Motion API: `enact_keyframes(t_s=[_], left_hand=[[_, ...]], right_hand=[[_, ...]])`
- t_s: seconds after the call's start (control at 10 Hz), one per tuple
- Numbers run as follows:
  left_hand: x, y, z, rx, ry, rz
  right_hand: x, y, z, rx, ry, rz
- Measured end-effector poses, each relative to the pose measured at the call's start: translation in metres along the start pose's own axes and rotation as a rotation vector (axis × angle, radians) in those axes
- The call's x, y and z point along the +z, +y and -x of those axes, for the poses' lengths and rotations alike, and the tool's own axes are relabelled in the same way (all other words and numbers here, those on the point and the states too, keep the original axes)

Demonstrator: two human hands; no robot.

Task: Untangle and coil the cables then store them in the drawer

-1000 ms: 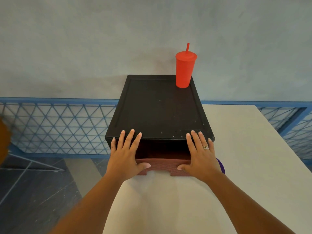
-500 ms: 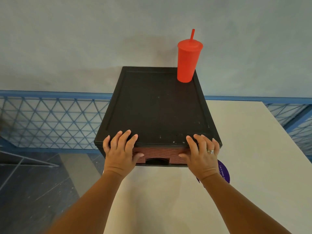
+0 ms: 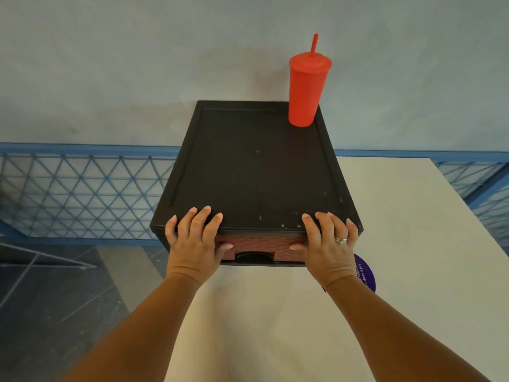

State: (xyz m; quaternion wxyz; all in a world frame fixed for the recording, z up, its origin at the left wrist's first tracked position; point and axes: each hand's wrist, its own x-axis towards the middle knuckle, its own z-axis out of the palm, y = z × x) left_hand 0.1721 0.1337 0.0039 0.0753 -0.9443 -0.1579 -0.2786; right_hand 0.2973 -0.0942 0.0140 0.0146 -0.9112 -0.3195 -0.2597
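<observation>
Left hand (image 3: pixel 194 242), right hand (image 3: pixel 327 245) – fingers spread flat, gripping nothing – on closed drawer (image 3: pixel 260 245) (reddish front)

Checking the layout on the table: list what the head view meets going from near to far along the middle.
Bare table → brown drawer front, flanked by the left hand and right hand → black cabinet top → red cup with straw → grey wall.

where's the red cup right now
In the head view the red cup stands upright on the far right corner of the black drawer unit, against the wall and well beyond both hands.
</observation>
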Motion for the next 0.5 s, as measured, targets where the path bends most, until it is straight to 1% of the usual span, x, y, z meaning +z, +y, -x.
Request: enact_keyframes(t_s=[0.1, 0.2, 0.3, 0.4, 0.5], left_hand=[[-0.010, 0.005, -0.002, -0.016, -0.169, -0.014], [-0.033, 0.011, -0.006, -0.044, -0.352, -0.029], [-0.051, 0.009, -0.011, -0.035, -0.503, -0.029], [-0.073, 0.012, -0.023, -0.059, -0.646, 0.042], [-0.096, 0.011, -0.033, -0.108, -0.744, 0.124]], right_hand=[[-0.010, -0.003, -0.001, 0.014, -0.177, 0.015], [-0.026, -0.005, -0.005, 0.009, -0.322, 0.046], [-0.040, -0.005, -0.002, -0.034, -0.442, 0.032], [-0.059, -0.003, -0.004, -0.028, -0.533, -0.030], [-0.083, 0.001, -0.007, -0.034, -0.685, -0.139]])
